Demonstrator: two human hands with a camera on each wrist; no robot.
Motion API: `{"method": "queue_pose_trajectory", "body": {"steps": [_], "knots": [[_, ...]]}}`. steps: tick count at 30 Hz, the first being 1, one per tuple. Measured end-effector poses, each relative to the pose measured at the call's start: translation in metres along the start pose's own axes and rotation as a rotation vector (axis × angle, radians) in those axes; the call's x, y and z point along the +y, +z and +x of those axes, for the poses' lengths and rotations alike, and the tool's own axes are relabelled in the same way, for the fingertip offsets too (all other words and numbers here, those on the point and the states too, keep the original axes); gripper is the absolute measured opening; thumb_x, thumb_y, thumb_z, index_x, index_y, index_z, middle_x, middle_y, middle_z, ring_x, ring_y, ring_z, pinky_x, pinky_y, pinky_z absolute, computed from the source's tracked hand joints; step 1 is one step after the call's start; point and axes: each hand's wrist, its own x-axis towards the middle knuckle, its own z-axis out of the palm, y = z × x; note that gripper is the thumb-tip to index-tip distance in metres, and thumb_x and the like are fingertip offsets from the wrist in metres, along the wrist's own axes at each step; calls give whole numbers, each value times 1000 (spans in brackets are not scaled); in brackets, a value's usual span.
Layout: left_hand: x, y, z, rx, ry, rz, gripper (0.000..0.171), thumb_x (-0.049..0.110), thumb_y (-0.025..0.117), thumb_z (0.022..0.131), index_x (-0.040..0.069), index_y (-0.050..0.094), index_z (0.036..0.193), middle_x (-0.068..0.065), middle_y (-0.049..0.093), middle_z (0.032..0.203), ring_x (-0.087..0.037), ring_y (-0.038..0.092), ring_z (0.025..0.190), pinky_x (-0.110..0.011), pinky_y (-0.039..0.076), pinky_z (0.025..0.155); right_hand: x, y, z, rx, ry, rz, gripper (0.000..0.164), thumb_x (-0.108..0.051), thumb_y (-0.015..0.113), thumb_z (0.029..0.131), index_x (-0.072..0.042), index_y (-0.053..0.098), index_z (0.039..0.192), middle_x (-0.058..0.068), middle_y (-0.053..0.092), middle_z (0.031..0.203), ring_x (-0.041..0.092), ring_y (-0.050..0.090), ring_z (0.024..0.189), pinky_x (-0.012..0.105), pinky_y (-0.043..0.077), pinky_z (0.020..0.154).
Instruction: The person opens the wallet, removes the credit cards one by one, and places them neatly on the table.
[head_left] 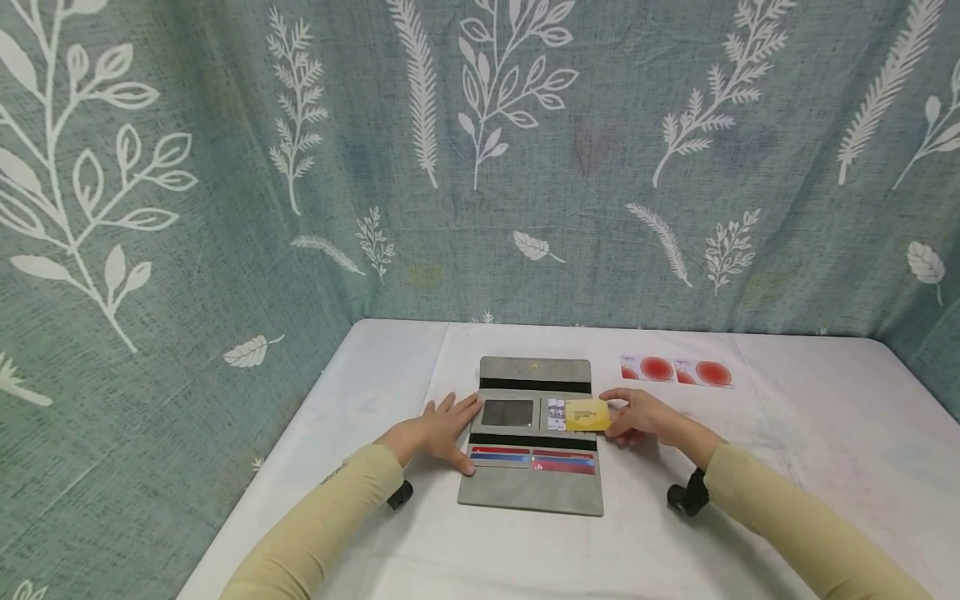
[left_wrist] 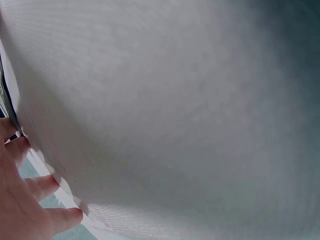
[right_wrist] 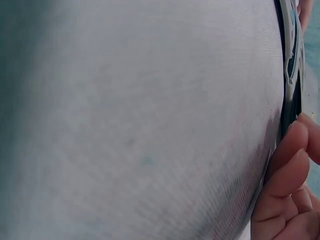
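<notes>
An unfolded grey wallet (head_left: 528, 496) lies flat on the white table, with a dark window pocket (head_left: 508, 412) on its middle panel and several red and blue cards (head_left: 564, 467) in its lower slots. My right hand (head_left: 641, 417) pinches the right end of a yellow card (head_left: 588, 414), which overlaps the right side of the middle panel. My left hand (head_left: 442, 432) rests with spread fingers at the wallet's left edge. In the right wrist view the curled fingers (right_wrist: 292, 170) are beside the wallet's edge; in the left wrist view the fingers (left_wrist: 42, 187) are straight.
Two red-and-white cards (head_left: 647, 367) lie side by side at the back right of the table (head_left: 795, 433). A teal curtain (head_left: 525, 250) with white leaf prints hangs behind the table and along its left side.
</notes>
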Motion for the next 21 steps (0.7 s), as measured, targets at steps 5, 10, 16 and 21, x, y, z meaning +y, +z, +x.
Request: {"method": "queue_pose_trajectory", "body": {"steps": [5, 10, 16, 21], "knots": [[0, 2, 1, -1, -3, 0, 112, 56, 74, 63, 14, 15, 148, -2, 10, 154, -39, 5, 139, -61, 8, 106, 2, -4, -2, 12, 12, -23, 64, -7, 72, 75, -8, 44, 133, 10, 56, 97, 16, 52, 63, 24, 45, 56], [-1, 3, 3, -1, -6, -6, 112, 57, 75, 63, 14, 15, 148, -2, 10, 154, -38, 4, 139, -61, 8, 107, 4, -9, -6, 7, 45, -2, 64, -5, 69, 75, -8, 43, 133, 16, 48, 109, 19, 49, 65, 24, 44, 57], [1, 1, 1, -1, -12, -9, 112, 56, 75, 63, 14, 15, 148, -3, 10, 154, -38, 4, 139, -60, 8, 107, 7, -15, -9, 3, 69, 65, 63, -2, 65, 77, -8, 40, 135, 18, 43, 114, 20, 48, 67, 24, 44, 58], [-1, 1, 0, -11, -4, -44, 116, 60, 74, 60, 15, 15, 148, -2, 9, 154, -37, 2, 139, -60, 5, 107, 11, -23, -12, 2, 90, 98, 66, -2, 64, 77, -9, 38, 137, 18, 41, 116, 20, 48, 70, 24, 45, 60]]}}
